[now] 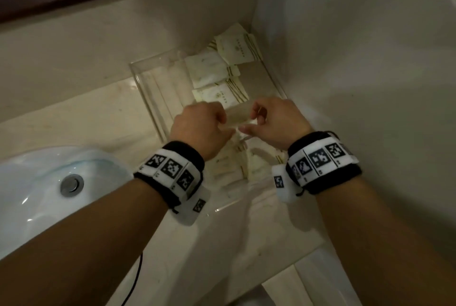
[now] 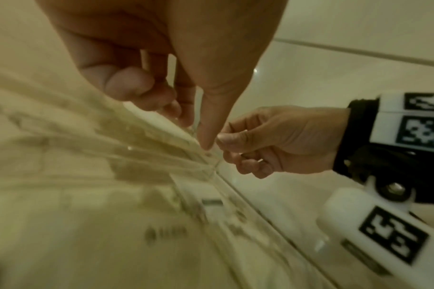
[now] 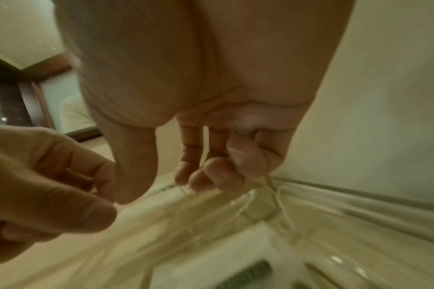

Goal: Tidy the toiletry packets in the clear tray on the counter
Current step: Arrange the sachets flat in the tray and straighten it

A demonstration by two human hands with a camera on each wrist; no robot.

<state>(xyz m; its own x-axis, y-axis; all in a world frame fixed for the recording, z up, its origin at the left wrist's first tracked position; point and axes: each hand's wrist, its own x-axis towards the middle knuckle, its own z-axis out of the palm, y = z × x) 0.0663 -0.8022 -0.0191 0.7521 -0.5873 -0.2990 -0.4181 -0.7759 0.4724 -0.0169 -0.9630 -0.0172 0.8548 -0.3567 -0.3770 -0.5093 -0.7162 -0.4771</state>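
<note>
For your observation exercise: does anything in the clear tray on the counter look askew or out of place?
Yes. At the far end of the clear tray, the farthest packet lies tilted, overlapping its neighbour and poking past the rim. Both hands pinch another packet.

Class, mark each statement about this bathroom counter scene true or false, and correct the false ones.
1. Both hands hold one see-through packet between them. True: the left hand and right hand pinch the see-through packet.
2. The clear tray sits in the sink. False: it sits on the counter, beside the sink.
3. White packets lie in the tray. True.
4. The tray stands by the right-hand wall. True.
5. The wrists are bare. False: each wears a black band with markers.
</note>
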